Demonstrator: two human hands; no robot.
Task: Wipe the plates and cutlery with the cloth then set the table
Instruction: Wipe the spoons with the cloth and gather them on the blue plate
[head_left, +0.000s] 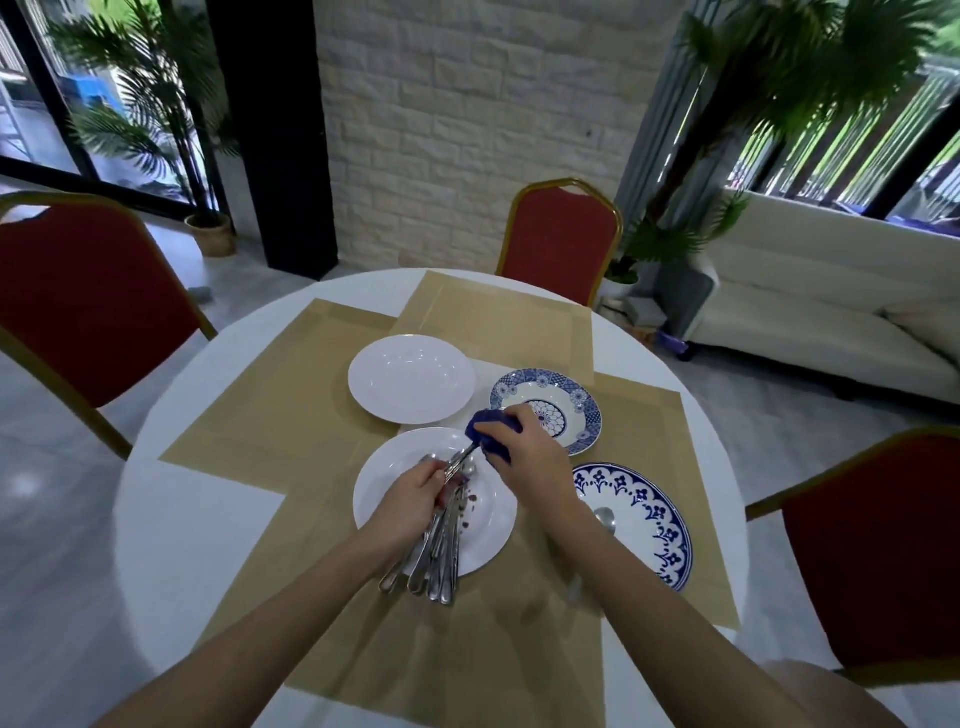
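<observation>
**While both hands are busy over the round bench (197, 519): cutlery and cloth**

Since the white bench is the biggest thing here, I'll start there. It runs under both hands and most of it is covered with tan placemats (291, 415). Three red chairs (88, 301) stand round it, all well beyond the hands.

Just right of the right forearm sits the big blue-bordered plate (649, 525), with a spoon (605, 519) lying on it. Straight under the left hand (410, 499) is the near white plate (493, 525), with a few reddish smears (470, 506) just right of the fingers. The far white plate (410, 379) lies past the left hand and looks clean from here. The small blue-patterned plate (566, 400) is just beyond the right hand (530, 457), which covers its near edge.

The left hand is curled tight round a bundle of cutlery (441, 545). The handles trail back beside the wrist and stick out over the plate's near rim.

The right hand is clamped on the blue cloth (488, 426). The cloth is bunched round the far end of one piece poking out of the bundle, just beyond and to the right of the left hand.
</observation>
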